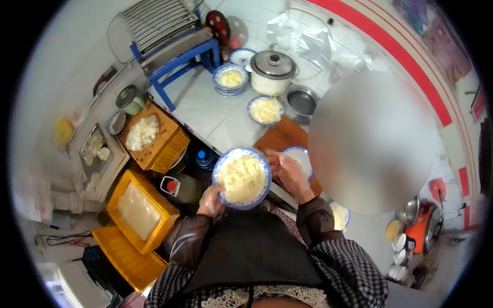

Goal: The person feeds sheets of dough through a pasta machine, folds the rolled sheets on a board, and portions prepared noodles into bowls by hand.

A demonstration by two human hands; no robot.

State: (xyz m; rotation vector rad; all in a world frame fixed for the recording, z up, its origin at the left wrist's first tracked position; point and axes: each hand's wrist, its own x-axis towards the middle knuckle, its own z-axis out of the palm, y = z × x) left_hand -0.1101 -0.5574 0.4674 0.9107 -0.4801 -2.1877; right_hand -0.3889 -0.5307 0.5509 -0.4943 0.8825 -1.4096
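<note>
My left hand, in a thin clear glove, grips the lower left rim of a blue-and-white bowl. Pale yellow strips fill this bowl, which is held up in front of my apron. My right hand, also gloved, is close to the bowl's right side; its fingers are blurred, and whether they touch the rim or hold anything is unclear. Partly behind that hand is a blue-rimmed plate or bowl, by a brown wooden board.
Farther back stand a bowl of strips, stacked bowls, a lidded cooker and a metal bowl. To the left are a white mass on a wooden block and a yellow crate. A grey blur hides the right side.
</note>
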